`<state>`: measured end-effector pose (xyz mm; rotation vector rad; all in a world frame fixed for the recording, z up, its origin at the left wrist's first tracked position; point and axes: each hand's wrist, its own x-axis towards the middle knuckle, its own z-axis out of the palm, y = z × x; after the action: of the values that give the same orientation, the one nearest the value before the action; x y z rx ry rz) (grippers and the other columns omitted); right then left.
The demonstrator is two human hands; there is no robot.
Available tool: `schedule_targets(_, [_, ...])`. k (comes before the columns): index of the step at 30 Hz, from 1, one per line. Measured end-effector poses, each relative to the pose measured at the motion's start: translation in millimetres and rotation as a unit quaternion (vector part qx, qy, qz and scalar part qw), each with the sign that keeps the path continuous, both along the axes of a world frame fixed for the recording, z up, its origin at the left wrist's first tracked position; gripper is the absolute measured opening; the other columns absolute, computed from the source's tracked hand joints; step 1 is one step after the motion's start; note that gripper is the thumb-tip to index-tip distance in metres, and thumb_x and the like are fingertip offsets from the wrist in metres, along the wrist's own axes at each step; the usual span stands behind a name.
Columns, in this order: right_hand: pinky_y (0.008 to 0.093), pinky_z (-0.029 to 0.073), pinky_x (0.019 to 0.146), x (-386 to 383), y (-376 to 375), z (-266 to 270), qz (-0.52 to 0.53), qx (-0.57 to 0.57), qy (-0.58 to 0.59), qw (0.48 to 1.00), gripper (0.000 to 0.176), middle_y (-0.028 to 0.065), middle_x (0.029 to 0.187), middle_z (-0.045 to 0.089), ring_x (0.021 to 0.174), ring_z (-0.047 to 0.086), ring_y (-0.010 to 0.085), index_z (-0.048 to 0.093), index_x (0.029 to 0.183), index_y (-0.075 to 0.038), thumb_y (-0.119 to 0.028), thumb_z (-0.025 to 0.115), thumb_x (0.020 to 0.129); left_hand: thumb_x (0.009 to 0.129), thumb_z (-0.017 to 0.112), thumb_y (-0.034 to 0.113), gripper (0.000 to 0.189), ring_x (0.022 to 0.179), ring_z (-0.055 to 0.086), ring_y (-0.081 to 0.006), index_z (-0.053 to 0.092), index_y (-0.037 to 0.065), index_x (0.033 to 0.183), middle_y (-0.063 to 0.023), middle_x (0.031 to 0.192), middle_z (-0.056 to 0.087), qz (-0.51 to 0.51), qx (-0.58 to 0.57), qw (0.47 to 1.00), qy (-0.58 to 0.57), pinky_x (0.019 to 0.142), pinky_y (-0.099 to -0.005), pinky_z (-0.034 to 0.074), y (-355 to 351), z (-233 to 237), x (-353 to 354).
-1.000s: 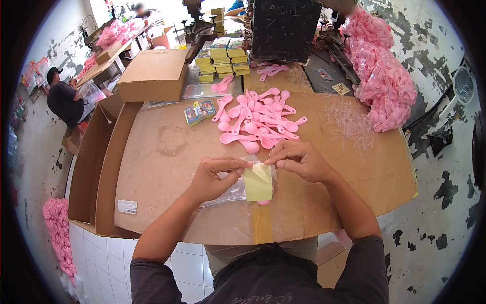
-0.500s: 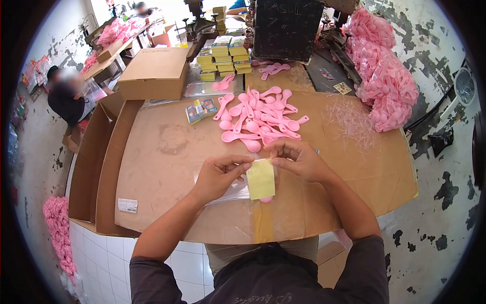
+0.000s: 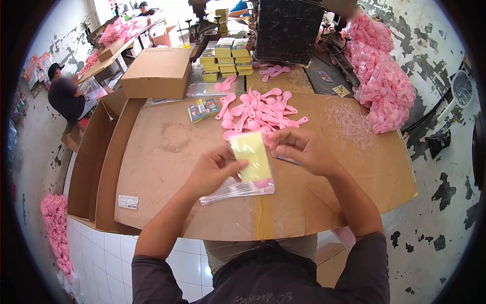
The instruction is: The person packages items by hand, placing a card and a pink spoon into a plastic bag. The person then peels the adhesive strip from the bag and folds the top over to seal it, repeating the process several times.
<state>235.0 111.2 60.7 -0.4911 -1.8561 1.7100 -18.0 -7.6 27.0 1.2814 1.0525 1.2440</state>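
My left hand [image 3: 216, 167] grips the left side of a clear bag holding a yellow card [image 3: 251, 156], with a pink piece showing at its lower end. Just right of the card, my right hand [image 3: 302, 151] has its fingers bent, thumb near forefinger; whether anything thin is between them cannot be made out. Clear plastic bags [image 3: 228, 192] lie on the cardboard below the card. Beyond both hands is a heap of pink spoons [image 3: 253, 110]. A small stack of printed cards [image 3: 203, 110] sits left of the heap. Another printed card is partly hidden beneath my right hand.
An open carton [image 3: 91, 167] stands along the left edge, with a closed box [image 3: 156, 73] behind it. Stacked card bundles [image 3: 223, 58] are at the back. Bagged pink spoons [image 3: 385, 81] and thin plastic strips [image 3: 349, 124] lie right. A person [image 3: 68, 96] sits far left.
My left hand has lifted and tilted the bag with the yellow card, moving it up and slightly left. My right hand has come off its top edge and moved a little right.
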Motion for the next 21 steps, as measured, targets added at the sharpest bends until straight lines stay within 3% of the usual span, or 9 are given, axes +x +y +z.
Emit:
schedule_targets(3, [0.0338,0.054,0.086,22,21,9,-0.160,0.290,-0.203,0.921,0.028,0.0086,0.109,0.071,0.098,0.069,0.0196,0.069,0.119,-0.003,-0.018,0.072,0.096,0.102,0.066,0.015,0.026,0.084,0.070,-0.0118,0.065,0.000,0.123,-0.0067,0.106,0.072,0.194,0.095,0.973,-0.075,0.066,-0.0293,0.060,-1,24,-36])
schedule_targets(5, [0.0383,0.053,0.090,45,40,-11,-0.163,0.393,-0.254,0.868,0.032,0.0106,0.112,0.070,0.102,0.067,0.0258,0.070,0.118,-0.005,-0.023,0.075,0.092,0.104,0.063,0.020,0.031,0.091,0.071,-0.0110,0.060,0.006,0.133,-0.0071,0.116,0.071,0.325,0.208,0.907,-0.169,0.071,-0.0265,0.059,0,20,-91])
schedule_targets(6, [0.0406,0.052,0.092,52,47,-21,-0.164,0.442,-0.278,0.837,0.035,0.0116,0.114,0.069,0.104,0.066,0.0290,0.071,0.118,-0.006,-0.026,0.076,0.090,0.107,0.058,0.027,0.036,0.107,0.070,-0.0156,0.057,0.006,0.137,-0.0102,0.128,0.069,0.404,0.255,0.854,-0.205,0.083,-0.0279,0.058,1,28,-112])
schedule_targets(8, [0.0430,0.050,0.096,59,43,-32,-0.170,0.458,-0.293,0.822,0.039,0.0123,0.114,0.067,0.107,0.064,0.0314,0.069,0.120,-0.006,-0.027,0.076,0.089,0.110,0.047,0.041,0.052,0.137,0.055,-0.0225,0.051,0.001,0.143,-0.0152,0.147,0.057,0.460,0.291,0.800,-0.253,0.110,-0.0381,0.047,-4,67,-97])
schedule_targets(10, [0.0439,0.048,0.099,59,39,-35,-0.173,0.445,-0.307,0.823,0.044,0.0126,0.115,0.066,0.109,0.063,0.0325,0.067,0.124,-0.005,-0.028,0.077,0.087,0.110,0.049,0.037,0.048,0.128,0.060,-0.0227,0.054,-0.001,0.138,-0.0153,0.139,0.060,0.443,0.259,0.820,-0.254,0.107,-0.0353,0.049,1,52,-100])
schedule_targets(14, [0.0433,0.048,0.099,55,37,-38,-0.162,0.389,-0.317,0.849,0.058,0.0123,0.116,0.065,0.111,0.062,0.0318,0.060,0.134,-0.004,-0.023,0.081,0.083,0.095,0.070,0.021,0.027,0.106,0.062,-0.0208,0.070,0.009,0.119,-0.0069,0.128,0.065,0.271,0.074,0.943,0.176,0.093,-0.0354,0.050,24,-11,-71])
schedule_targets(17, [0.0394,0.050,0.093,54,44,-48,-0.171,0.366,-0.265,0.876,0.064,0.0114,0.115,0.065,0.105,0.063,0.0268,0.059,0.137,-0.004,-0.014,0.084,0.079,0.085,0.080,0.019,0.031,0.098,0.064,-0.0209,0.072,0.005,0.112,-0.0092,0.112,0.067,0.137,0.129,0.885,0.426,0.086,-0.0354,0.050,16,-11,-21])
schedule_targets(19, [0.0352,0.051,0.087,55,44,-50,-0.189,0.303,-0.237,0.903,0.063,0.0100,0.113,0.065,0.100,0.062,0.0215,0.061,0.136,-0.004,-0.009,0.085,0.077,0.083,0.082,0.018,0.032,0.092,0.063,-0.0184,0.073,0.003,0.110,-0.0088,0.102,0.065,0.114,0.186,0.833,0.509,0.084,-0.0354,0.051,14,-21,-8])
schedule_targets(21, [0.0307,0.051,0.081,54,41,-48,-0.210,0.196,-0.225,0.931,0.060,0.0080,0.110,0.066,0.093,0.061,0.0157,0.063,0.133,-0.004,-0.005,0.085,0.077,0.083,0.083,0.018,0.033,0.089,0.062,-0.0173,0.073,0.003,0.110,-0.0075,0.096,0.064,0.114,0.160,0.854,0.482,0.082,-0.0338,0.051,15,-27,-7])
